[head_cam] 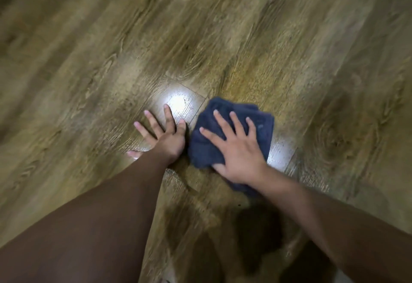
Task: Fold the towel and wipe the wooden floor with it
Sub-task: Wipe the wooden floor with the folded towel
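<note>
Head view: a brown wood-grain plank floor (245, 37) is being lit from above, glare showing near the hands. A dark blue folded terry towel (263, 124) is lying flat on it, right of centre. The right hand (236, 149) is being pressed onto it, fingers straight and spread, nothing curled round the cloth. The left hand (162, 135) is being braced flat on the bare boards, just beside the towel. Judged soft, light, likely to bunch; best held by broad palm pressure at the middle.
</note>
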Motion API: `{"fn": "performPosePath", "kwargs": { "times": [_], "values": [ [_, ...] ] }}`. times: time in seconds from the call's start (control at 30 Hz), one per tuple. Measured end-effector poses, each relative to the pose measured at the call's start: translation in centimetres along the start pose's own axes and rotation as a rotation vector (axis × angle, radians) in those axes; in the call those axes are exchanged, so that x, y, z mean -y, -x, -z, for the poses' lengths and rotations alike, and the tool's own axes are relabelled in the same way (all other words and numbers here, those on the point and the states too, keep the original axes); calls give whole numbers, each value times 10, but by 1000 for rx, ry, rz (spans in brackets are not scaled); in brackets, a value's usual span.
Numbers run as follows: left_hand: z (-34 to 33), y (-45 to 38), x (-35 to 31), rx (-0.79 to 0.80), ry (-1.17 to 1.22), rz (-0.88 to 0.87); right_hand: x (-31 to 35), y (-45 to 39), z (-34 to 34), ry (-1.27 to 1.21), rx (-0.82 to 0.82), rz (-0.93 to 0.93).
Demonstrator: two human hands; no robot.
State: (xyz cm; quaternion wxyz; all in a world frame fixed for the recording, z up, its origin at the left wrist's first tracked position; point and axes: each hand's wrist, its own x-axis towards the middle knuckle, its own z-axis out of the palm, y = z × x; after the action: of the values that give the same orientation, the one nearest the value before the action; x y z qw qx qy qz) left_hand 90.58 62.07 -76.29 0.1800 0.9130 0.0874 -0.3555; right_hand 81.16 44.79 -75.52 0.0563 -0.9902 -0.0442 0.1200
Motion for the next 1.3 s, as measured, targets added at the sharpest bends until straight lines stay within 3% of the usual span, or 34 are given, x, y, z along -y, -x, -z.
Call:
{"fn": "performPosePath", "kwargs": {
  "times": [0.27, 0.4, 0.57, 0.67, 0.8, 0.93, 1.1, 1.23, 1.3],
  "values": [
    [-3, -2, 4, -27, -47, -15, -86, -163, 48, -235, -71, -388],
    [-6, -5, 6, -32, -45, -15, -69, -167, 44, -244, -125, -492],
    [-6, -4, 1, -104, -87, -44, -4, -67, 21, -153, -139, -263],
    [-5, -1, 2, -104, -89, -67, 47, 4, 1, -133, -83, -276],
    [27, -13, 29, -299, -25, -66, 82, 47, -15, -77, -15, -216],
    [53, -39, 78, -188, 34, 109, 95, 43, -19, -49, -29, -169],
    [63, -45, 81, -89, 105, 78, 133, 19, -23, -25, -35, 123],
    [67, -46, 78, -60, 132, 85, 104, -27, -11, 10, 12, 305],
    [65, -46, 83, -60, 99, 68, 78, -59, 2, 48, 35, 278]
  ]
}}
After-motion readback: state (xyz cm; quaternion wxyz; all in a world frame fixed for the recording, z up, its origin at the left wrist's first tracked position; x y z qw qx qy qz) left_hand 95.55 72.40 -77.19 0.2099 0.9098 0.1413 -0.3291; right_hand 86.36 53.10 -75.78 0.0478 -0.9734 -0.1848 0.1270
